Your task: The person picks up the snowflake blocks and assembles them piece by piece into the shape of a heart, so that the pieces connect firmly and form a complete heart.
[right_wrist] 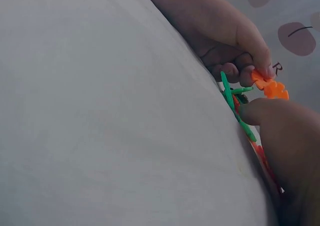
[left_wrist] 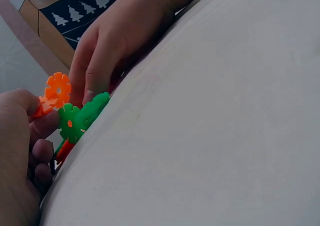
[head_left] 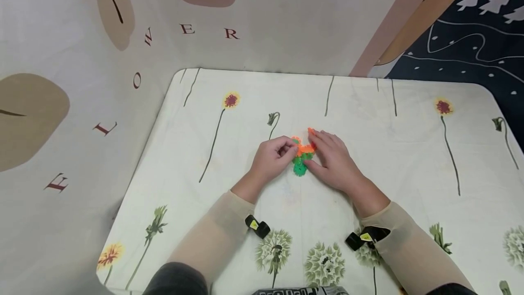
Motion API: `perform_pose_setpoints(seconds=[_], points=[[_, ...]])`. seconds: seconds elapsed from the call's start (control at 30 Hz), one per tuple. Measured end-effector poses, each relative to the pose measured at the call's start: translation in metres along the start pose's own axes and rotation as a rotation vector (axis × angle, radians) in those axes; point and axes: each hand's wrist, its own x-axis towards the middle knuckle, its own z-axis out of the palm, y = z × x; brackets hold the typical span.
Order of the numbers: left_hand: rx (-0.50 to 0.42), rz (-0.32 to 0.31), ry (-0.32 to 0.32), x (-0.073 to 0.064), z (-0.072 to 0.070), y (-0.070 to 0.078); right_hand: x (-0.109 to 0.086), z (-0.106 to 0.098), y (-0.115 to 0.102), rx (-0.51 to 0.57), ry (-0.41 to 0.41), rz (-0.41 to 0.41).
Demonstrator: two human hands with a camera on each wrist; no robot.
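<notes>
Flower-shaped plastic interlocking discs, orange and green, are joined into a small cluster on the table between the two hands. My left hand point(head_left: 273, 158) pinches an orange disc point(right_wrist: 261, 79) between thumb and forefinger, its other fingers curled. A second orange disc point(left_wrist: 58, 89) stands out from that one. Green discs point(head_left: 300, 169) make up the cluster's near end, one of them upright point(left_wrist: 71, 122). Over its right side lies my right hand point(head_left: 335, 163), fingers extended and thumb at the green discs. Its fingertips touch an orange disc point(head_left: 311, 131) at the far end and partly hide the cluster.
The table point(head_left: 229, 231) has a white cloth printed with flowers. A pale curtain point(head_left: 286, 22) with letters and leaf shapes hangs behind and to the left, and a dark cloth with trees point(head_left: 471, 53) is at the far right. Wrist cameras point(head_left: 258, 226) sit on both sleeves.
</notes>
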Motion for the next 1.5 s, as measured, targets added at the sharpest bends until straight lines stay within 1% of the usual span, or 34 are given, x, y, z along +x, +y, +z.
perform_pose_setpoints(seconds=[0.17, 0.27, 0.33, 0.47, 0.67, 0.87, 1.0, 1.13, 1.23, 1.4, 1.5], points=[[-0.005, -0.002, 0.006, 0.0006, 0.0002, 0.0008, 0.0003, 0.0025, 0.0011, 0.142, 0.195, 0.004], [-0.006, -0.003, 0.007, 0.0004, 0.0001, 0.001, -0.0005, 0.0031, 0.0, 0.185, 0.292, 0.011], [-0.005, -0.005, 0.007, 0.0002, -0.0001, 0.0009, -0.0007, 0.0034, -0.0006, 0.196, 0.332, 0.015], [-0.003, -0.009, 0.005, 0.0003, -0.0002, 0.0005, -0.0004, 0.0032, -0.0011, 0.21, 0.374, 0.022], [-0.004, -0.002, 0.004, 0.0009, -0.0001, -0.0013, -0.0008, 0.0037, -0.0013, 0.226, 0.401, 0.018], [-0.023, 0.01, 0.008, 0.0007, 0.0003, -0.003, -0.0011, 0.0041, -0.0015, 0.288, 0.404, 0.01], [-0.021, -0.017, 0.028, 0.0011, 0.0002, -0.0021, -0.0008, 0.0039, -0.0028, 0.316, 0.397, 0.034], [-0.016, -0.057, 0.074, 0.0018, 0.0, 0.0001, -0.0002, 0.0041, -0.0044, 0.314, 0.386, 0.06], [-0.021, -0.07, 0.099, 0.0015, 0.0001, 0.0007, -0.0003, 0.0046, -0.0045, 0.315, 0.379, 0.061], [-0.018, -0.079, 0.106, 0.0015, 0.0007, 0.0006, -0.0009, 0.0051, -0.0047, 0.32, 0.377, 0.06], [-0.019, -0.088, 0.1, 0.0016, 0.0009, 0.0003, -0.0015, 0.0052, -0.0044, 0.315, 0.372, 0.062]])
